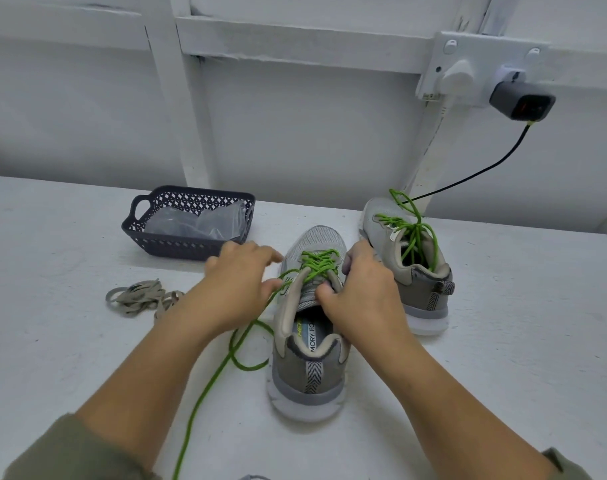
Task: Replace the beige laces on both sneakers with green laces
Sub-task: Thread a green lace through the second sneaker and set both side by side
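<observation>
The right hand (361, 289) grips the near sneaker (309, 372) at its eyelet edge, thumb on the tongue. The left hand (239, 282) lies spread over the green lace (317, 264), which trails toward 7 o'clock; whether it pinches the lace is unclear. The second sneaker (416, 289), green-laced, stands at 1 o'clock. Beige laces (139, 299) lie at 9 and a dark basket (187, 245) at 11.

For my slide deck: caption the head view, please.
The right hand grips the near sneaker as the left hand works its green lace; far sneaker already green-laced, beige laces lying aside.
</observation>
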The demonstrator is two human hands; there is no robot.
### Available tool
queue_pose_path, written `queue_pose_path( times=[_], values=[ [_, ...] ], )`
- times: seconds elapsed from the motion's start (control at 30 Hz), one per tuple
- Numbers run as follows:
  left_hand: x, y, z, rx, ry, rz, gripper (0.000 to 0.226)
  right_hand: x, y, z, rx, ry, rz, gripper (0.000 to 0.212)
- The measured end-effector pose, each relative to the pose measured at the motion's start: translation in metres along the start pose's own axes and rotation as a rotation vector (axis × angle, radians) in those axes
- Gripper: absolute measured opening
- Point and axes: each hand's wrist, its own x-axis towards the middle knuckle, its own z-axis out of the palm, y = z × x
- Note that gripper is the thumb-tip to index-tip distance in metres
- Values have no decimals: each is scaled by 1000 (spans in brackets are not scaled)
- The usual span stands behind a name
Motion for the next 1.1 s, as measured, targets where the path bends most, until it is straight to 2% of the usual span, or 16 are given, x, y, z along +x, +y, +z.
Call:
queue_pose_path(
  times=[0.1,0.23,0.3,0.33,0.47,0.57,0.63,0.7,0.8,0.9,0.97,1.03,1.1],
  values=[
    [5,-10,6,-214,-84,118,14,-1,1,-1,6,7,-7,27],
    [7,-22,-23,-921,-142,-50,32,1,1,-2,1,-35,-14,25],
    [10,-20,-37,-1310,-115,-17,33,4,2,-4,23,-102,-40,23],
    [10,-16,-41,-1396,-90,16,31,6,2,-6,52,-149,-61,22],
    [0,10,-51,-1333,-92,92,16,9,-4,-20,244,-288,-163,29],
    [-1,22,-55,-1294,-159,75,25,7,-15,-21,305,-360,-220,44],
    [2,28,-52,-1282,-193,94,30,6,-19,-13,306,-349,-232,51],
    [7,33,-53,-1291,-181,111,31,6,-22,-5,357,-239,-170,44],
    [13,36,-52,-1276,-162,119,26,8,-27,-2,453,8,-80,14],
    [17,37,-50,-1263,-82,128,17,12,-27,-3,450,122,-66,20],
    [27,31,-44,-1312,35,11,15,12,-27,-6,558,131,-21,24],
    [41,18,-34,-1315,146,-220,11,13,-28,-13,841,58,47,34],
    [51,4,-22,-1228,185,-435,15,12,-26,-24,1128,-58,81,41]
  ],
)
